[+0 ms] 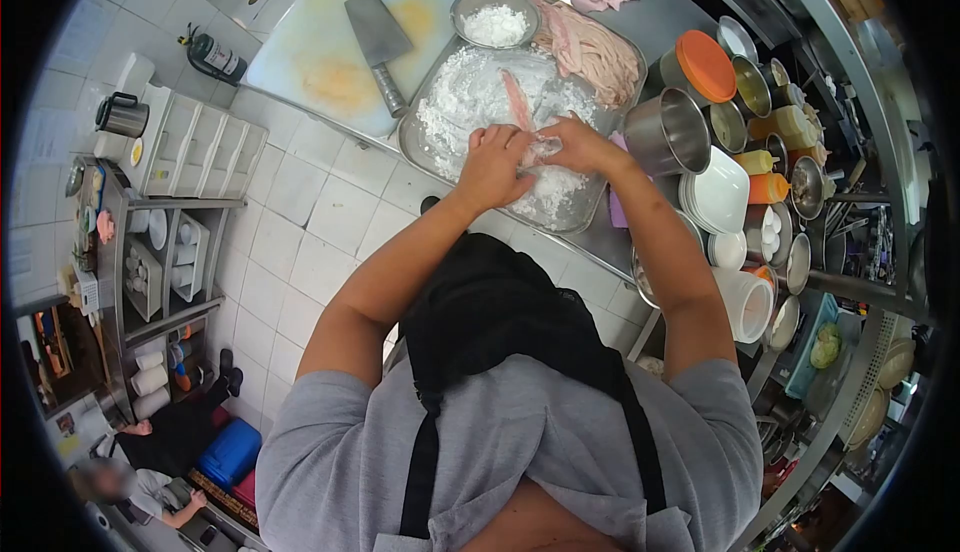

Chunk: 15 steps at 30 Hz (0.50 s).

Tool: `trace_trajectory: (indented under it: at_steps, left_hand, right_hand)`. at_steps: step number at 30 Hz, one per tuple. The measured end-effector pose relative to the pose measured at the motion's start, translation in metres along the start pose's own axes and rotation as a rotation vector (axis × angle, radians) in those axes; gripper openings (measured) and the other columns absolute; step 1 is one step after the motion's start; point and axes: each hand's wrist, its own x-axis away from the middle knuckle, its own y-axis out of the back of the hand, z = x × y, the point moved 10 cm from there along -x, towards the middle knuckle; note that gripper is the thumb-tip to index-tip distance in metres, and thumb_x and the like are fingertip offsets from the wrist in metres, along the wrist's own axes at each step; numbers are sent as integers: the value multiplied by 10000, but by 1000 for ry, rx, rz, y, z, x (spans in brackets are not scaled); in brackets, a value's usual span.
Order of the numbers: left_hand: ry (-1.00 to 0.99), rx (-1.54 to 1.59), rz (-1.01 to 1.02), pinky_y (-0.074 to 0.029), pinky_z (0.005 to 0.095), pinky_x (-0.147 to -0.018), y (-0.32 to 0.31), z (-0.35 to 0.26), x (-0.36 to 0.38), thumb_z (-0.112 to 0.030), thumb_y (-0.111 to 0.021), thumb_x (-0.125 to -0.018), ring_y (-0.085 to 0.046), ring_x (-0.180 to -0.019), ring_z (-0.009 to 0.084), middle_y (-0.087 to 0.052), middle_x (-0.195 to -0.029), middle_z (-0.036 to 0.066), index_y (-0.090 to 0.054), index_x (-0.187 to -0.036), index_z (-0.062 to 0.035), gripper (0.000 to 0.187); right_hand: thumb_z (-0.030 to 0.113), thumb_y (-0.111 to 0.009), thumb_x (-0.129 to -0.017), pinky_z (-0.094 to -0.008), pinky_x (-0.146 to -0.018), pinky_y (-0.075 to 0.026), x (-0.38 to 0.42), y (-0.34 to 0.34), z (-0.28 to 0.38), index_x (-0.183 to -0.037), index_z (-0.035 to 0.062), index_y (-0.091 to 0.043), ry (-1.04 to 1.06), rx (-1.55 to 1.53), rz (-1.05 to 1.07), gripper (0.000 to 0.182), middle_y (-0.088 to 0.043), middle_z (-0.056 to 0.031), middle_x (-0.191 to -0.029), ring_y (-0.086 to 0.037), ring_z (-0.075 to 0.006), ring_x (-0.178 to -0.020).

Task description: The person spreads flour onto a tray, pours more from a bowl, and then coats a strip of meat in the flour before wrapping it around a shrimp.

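Both hands meet over the near half of a wide, shallow stainless-steel tray [420, 142] heaped with white flour, which sits on the steel desk [660, 12] directly before the person. The left hand [493, 167] lies knuckles-up with fingers curled down, and the right hand [578, 147] mirrors it, thumb side inward; between them they press and close on the near end of a long pale-pink strip of raw meat [518, 100] lying in the flour, probably to coat it on all sides. Whether each grip fully encloses the strip cannot be told, since flour and fingers hide it. Both forearms reach forward from bent elbows and converge on the tray. A pile of uncoated pink meat strips [590, 47] waits at the tray's far right, a small round metal bowl of flour [495, 17] at its far edge, and a broad steel cleaver [378, 37] rests on the white cutting board [300, 52] to the left.
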Motion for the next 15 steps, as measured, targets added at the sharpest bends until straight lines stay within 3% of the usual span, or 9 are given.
trace_trajectory:
  at_steps: [5, 9, 11, 15]
  left_hand:
    - [-90, -99, 4, -345, 471, -1010, -12, -2, -6, -251, -814, -715, -560, -1118, 249, -622, -1134, 57, -660, -1138, -142, 463]
    - [-67, -61, 35, -348, 486, -1003, -9, 9, -18, -251, -808, -731, -568, -1095, 244, -653, -1093, 45, -706, -1087, -140, 387]
    - [-43, -42, 66, -347, 499, -1000, -10, 19, -22, -267, -800, -743, -563, -1098, 249, -659, -1087, 47, -721, -1068, -139, 358]
    - [70, 22, 224, -315, 520, -990, -28, 41, -31, -350, -773, -766, -533, -1127, 275, -634, -1137, 68, -739, -1082, -141, 380]
  right_hand:
    - [336, -764, -827, -417, -1070, -413, -13, -7, -12, -1190, 112, -726, -81, -117, 138, 429, -624, -228, -1255, -502, -413, -1259]
    - [326, -768, -825, -453, -1070, -407, -7, -14, -12, -1234, 110, -690, -44, -244, 151, 469, -603, -207, -1285, -500, -412, -1256]
    - [235, -777, -813, -442, -1029, -431, 16, 18, 9, -1281, 92, -639, -36, -22, -233, 509, -572, -177, -1342, -527, -383, -1233]
    - [207, -802, -779, -533, -1080, -375, 29, 9, 27, -1302, 130, -621, 127, 255, -366, 558, -594, -133, -1279, -535, -366, -1219]
